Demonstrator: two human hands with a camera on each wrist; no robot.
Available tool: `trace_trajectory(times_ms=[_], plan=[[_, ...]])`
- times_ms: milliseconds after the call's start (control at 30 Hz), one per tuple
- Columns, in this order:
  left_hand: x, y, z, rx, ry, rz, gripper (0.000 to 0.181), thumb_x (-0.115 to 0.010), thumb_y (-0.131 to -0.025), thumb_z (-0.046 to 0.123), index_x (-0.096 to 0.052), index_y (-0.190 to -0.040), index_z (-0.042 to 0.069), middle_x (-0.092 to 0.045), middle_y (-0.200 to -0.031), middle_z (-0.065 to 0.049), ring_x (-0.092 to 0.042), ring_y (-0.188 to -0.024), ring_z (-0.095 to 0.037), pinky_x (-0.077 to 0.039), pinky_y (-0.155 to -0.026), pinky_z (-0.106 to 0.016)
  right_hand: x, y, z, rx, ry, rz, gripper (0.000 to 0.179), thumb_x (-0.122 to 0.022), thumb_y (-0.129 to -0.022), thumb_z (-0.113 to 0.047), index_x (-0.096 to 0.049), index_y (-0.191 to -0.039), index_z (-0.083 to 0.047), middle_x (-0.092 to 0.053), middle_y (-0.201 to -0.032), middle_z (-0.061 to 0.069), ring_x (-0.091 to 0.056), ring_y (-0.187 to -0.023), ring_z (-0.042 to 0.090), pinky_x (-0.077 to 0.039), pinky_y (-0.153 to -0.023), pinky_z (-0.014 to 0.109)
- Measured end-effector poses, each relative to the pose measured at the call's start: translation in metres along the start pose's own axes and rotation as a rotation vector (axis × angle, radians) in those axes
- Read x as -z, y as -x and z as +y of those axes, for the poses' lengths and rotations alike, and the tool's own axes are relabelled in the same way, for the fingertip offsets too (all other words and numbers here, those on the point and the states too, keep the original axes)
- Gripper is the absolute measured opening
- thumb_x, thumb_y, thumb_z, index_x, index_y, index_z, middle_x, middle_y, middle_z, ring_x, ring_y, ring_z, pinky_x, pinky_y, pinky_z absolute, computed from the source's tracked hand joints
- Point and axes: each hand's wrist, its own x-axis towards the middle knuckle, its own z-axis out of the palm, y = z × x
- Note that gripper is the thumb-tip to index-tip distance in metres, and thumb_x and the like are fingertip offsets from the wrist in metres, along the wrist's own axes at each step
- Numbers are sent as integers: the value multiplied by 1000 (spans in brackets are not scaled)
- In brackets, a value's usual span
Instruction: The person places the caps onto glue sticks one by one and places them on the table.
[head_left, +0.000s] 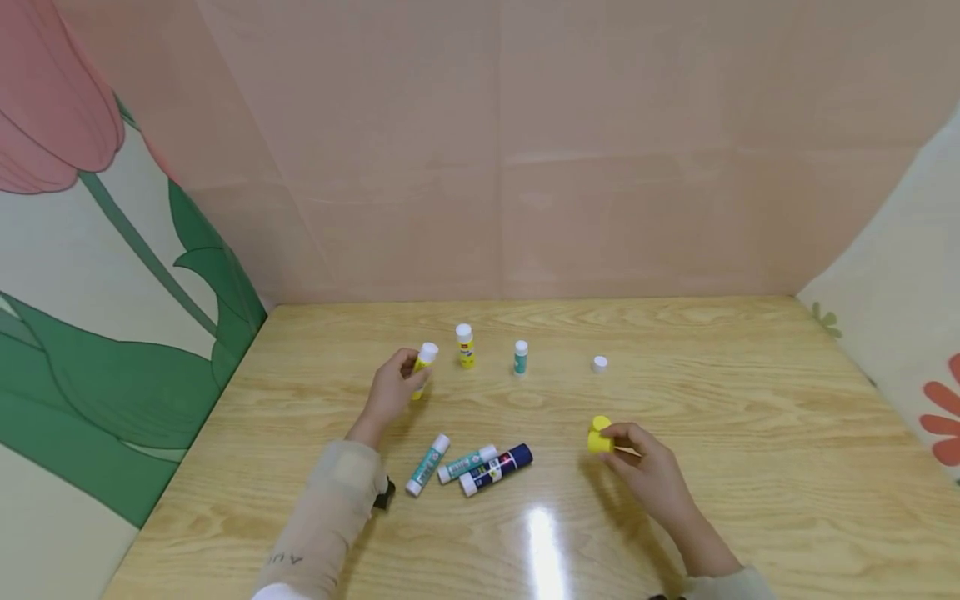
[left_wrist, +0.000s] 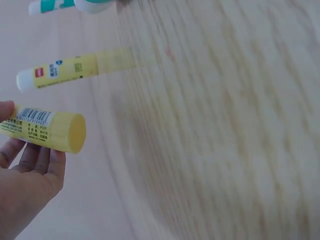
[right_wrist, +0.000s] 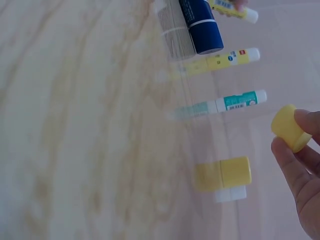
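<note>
My left hand (head_left: 392,388) grips a yellow glue stick (left_wrist: 37,127) with a white cap, slightly tilted. Its yellow base faces the table in the left wrist view, and a barcode shows on its side. Between thumb and fingers, my right hand (head_left: 651,475) pinches a yellow cap (right_wrist: 289,128). Behind it, a second yellow cap (right_wrist: 235,172) stands on the table, partly covered by the held one in the head view. Another yellow glue stick (head_left: 466,348) stands upright to the right of my left hand, and a small teal glue stick (head_left: 521,358) stands further right.
A small white cap (head_left: 600,364) sits at the back right of the wooden table (head_left: 750,383). Nearer me lie two teal glue sticks (head_left: 428,465) and a dark blue one (head_left: 497,470). A black object (head_left: 385,495) shows beside my left sleeve. A pink backdrop (head_left: 495,208) rises behind.
</note>
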Motion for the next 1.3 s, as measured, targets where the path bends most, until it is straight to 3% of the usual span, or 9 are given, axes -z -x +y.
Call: trace_trajectory(times_ms=[333, 833, 1300], plan=[[0, 5, 6, -56, -34, -15, 26, -62, -79, 8, -55, -102, -1, -58, -99, -13, -53, -93, -24, -41, -82, -37, -3, -2, 1, 9, -24, 7, 26, -62, -69, 14, -56, -92, 3, -57, -96, 16, -52, -85, 2, -46, -69, 18], [1, 13, 16, -52, -84, -67, 32, -61, -81, 16, -54, -110, 4, -55, -103, -7, -51, -95, -20, -41, -82, -38, -5, -4, -1, 1, -50, 3, 24, -63, -70, 12, -56, -91, 2, -58, -96, 17, -53, -85, 3, -47, -68, 19], [0, 19, 24, -158, -151, -75, 35, -62, -79, 16, -55, -111, 3, -55, -97, -6, -52, -87, -18, -44, -75, -32, -6, -8, -3, -20, -61, -8, 23, -63, -72, 9, -57, -92, 2, -57, -98, 18, -55, -85, 9, -47, -68, 20]])
